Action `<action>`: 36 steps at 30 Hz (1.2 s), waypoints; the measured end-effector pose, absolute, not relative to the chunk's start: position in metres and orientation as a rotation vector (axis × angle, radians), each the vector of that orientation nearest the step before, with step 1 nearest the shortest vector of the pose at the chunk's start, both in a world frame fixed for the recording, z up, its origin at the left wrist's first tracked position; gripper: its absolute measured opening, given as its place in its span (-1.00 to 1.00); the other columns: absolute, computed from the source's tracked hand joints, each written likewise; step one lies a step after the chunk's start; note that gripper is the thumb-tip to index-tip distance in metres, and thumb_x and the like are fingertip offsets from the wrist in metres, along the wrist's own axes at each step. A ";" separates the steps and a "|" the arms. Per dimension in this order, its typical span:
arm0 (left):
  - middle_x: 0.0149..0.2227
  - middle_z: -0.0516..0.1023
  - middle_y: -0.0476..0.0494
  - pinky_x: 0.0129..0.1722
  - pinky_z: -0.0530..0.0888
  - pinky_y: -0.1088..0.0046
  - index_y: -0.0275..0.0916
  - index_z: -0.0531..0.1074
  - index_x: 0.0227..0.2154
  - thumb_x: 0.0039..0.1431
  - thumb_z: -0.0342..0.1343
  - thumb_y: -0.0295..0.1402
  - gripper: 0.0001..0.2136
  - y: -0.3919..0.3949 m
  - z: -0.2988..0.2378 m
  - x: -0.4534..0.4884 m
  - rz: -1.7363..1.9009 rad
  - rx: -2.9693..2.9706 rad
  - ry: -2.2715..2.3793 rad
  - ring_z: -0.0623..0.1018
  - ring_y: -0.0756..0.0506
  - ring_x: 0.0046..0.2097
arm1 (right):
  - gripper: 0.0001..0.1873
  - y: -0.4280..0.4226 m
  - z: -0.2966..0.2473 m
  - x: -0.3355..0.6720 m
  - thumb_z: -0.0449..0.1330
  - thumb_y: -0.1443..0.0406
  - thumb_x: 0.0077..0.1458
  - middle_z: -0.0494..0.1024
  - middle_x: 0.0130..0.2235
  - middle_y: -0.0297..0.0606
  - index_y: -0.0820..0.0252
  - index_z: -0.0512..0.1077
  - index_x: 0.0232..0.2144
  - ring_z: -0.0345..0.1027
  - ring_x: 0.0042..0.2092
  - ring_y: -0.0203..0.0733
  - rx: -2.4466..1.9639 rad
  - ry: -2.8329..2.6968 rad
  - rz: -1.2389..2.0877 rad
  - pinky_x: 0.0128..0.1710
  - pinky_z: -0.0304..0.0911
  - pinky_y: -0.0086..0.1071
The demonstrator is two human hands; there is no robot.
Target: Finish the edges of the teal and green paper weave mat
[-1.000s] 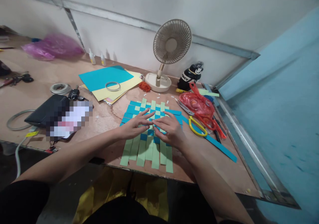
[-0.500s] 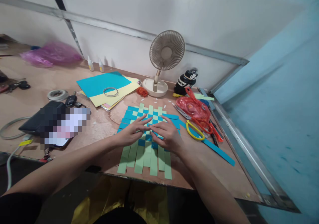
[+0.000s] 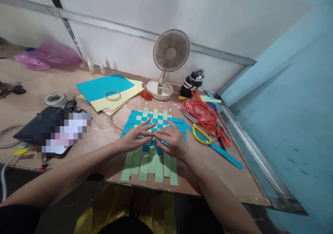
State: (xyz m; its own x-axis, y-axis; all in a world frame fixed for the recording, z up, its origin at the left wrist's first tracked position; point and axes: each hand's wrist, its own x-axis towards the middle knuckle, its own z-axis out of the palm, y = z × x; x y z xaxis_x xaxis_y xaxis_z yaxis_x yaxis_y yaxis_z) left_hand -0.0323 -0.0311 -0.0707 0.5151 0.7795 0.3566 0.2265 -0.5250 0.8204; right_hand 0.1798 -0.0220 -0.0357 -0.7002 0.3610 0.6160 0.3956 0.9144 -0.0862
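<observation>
Containers first: red plastic bag (image 3: 199, 111) lies bunched at the right of the surface (image 3: 234, 182), translucent, contents can't be made out. Pink plastic bag (image 3: 47, 55) sits crumpled at the far left by the wall, contents unclear too. Black pouch (image 3: 39, 128) lies flat at left, partly hidden by a pixelated patch. Two small glue bottles (image 3: 90, 66) stand upright near the wall.

Hands: both forearms come in from the bottom, left hand (image 3: 132, 138) and right hand (image 3: 171, 142) palm down over the woven paper mat (image 3: 156, 118), close together. Left fingers (image 3: 144, 124) extended, spread, open. Right fingers (image 3: 166, 130) curved down, tips on the weave right by the left fingertips; can't tell if they're pinching a strip.

Mat lies flat mid-surface, under both hands: blue strips run across, green strips run through them toward the person, green ends loose at the front. Loose blue strip (image 3: 226, 154) lies to its right, beside yellow-handled scissors (image 3: 201, 135). Blue card sheet (image 3: 104, 85) on yellow card sheet (image 3: 122, 95) behind it, to the left
</observation>
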 end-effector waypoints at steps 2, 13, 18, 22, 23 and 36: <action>0.23 0.30 -0.16 0.30 0.09 0.01 -0.12 0.56 -0.08 0.26 0.06 -0.23 -0.74 -0.030 -0.071 -0.032 0.962 2.028 0.805 -0.02 -0.22 0.38 | -0.84 -0.022 -0.035 0.180 0.15 0.39 0.12 0.63 -0.28 -0.26 0.17 0.50 -0.24 0.50 -0.27 -0.23 -0.531 -2.419 -0.076 0.15 0.15 0.00; 0.21 0.34 -0.11 0.30 0.09 -0.02 -0.07 0.53 -0.06 0.26 0.06 -0.31 -0.76 -0.029 -0.076 -0.033 0.994 2.016 0.738 -0.05 -0.18 0.38 | -0.82 -0.023 -0.035 0.179 0.13 0.40 0.12 0.63 -0.29 -0.28 0.14 0.49 -0.25 0.50 -0.27 -0.24 -0.529 -2.415 -0.057 0.17 0.13 0.00; 0.22 0.31 -0.12 0.30 0.06 -0.04 -0.07 0.51 -0.03 0.29 0.04 -0.31 -0.75 -0.030 -0.076 -0.033 0.988 2.007 0.698 -0.08 -0.16 0.39 | -0.84 -0.024 -0.035 0.179 0.16 0.34 0.09 0.63 -0.30 -0.29 0.13 0.50 -0.26 0.49 -0.29 -0.22 -0.562 -2.389 -0.032 0.14 0.16 0.00; 0.24 0.29 -0.12 0.30 0.04 -0.07 -0.07 0.50 -0.01 0.31 0.01 -0.33 -0.74 -0.030 -0.076 -0.033 0.963 2.021 0.684 -0.09 -0.17 0.39 | -0.85 -0.024 -0.035 0.179 0.17 0.36 0.08 0.63 -0.31 -0.30 0.14 0.49 -0.26 0.49 -0.30 -0.22 -0.549 -2.385 -0.042 0.13 0.17 -0.01; 0.24 0.29 -0.12 0.31 0.04 -0.07 -0.08 0.50 -0.02 0.31 0.01 -0.34 -0.74 -0.030 -0.076 -0.033 0.959 2.028 0.677 -0.09 -0.17 0.39 | -0.85 -0.024 -0.034 0.179 0.17 0.36 0.08 0.62 -0.31 -0.30 0.14 0.49 -0.26 0.49 -0.30 -0.22 -0.543 -2.385 -0.050 0.13 0.17 -0.01; 0.34 0.08 -0.20 0.29 0.07 -0.05 -0.06 0.32 0.16 0.34 -0.05 -0.41 -0.64 -0.028 -0.076 -0.034 1.187 2.191 0.740 -0.11 -0.16 0.39 | -0.90 -0.031 -0.023 0.179 0.15 0.34 0.14 0.55 -0.37 -0.22 0.19 0.48 -0.33 0.38 -0.29 -0.18 -0.701 -2.288 -0.229 -0.28 0.24 -0.30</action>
